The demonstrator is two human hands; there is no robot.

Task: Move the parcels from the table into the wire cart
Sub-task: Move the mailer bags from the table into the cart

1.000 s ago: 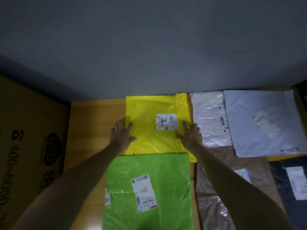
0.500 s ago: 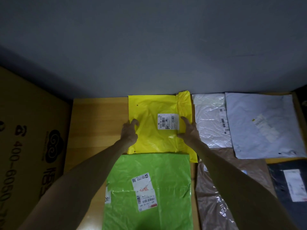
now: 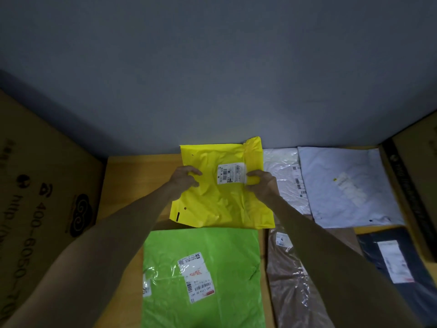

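- Head view: nearest the camera, the green parcel (image 3: 203, 275) is seen lying flat on the table (image 3: 137, 181), with the brown parcel (image 3: 290, 292) just beside it on the right and the dark parcel (image 3: 402, 268) beyond that. None of them is touched.
- Farther out, the yellow parcel (image 3: 220, 204) is held from both sides. The left grip (image 3: 184, 179) is closed on its left part, with fingers curled into the plastic. The right grip (image 3: 262, 184) is pinched on the film just beside the white label (image 3: 230, 172).
- A second ago both grips were laid open and flat on this parcel. Now the film is bunched and the near edge is raised off the table, with a shadow beneath it.
- The pickup is therefore judged to be under way. The carry to the wire cart, which is not in view, is not yet done.
- Behind and to the right, the white parcel (image 3: 283, 166) and the pale grey parcel (image 3: 350, 185) are left lying, the grey overlapping the white.
- The table is of yellowish wood. It is flanked by a printed cardboard box (image 3: 42, 197) on the left and a second box (image 3: 416, 166) on the right, and is backed by a plain grey wall (image 3: 212, 79).
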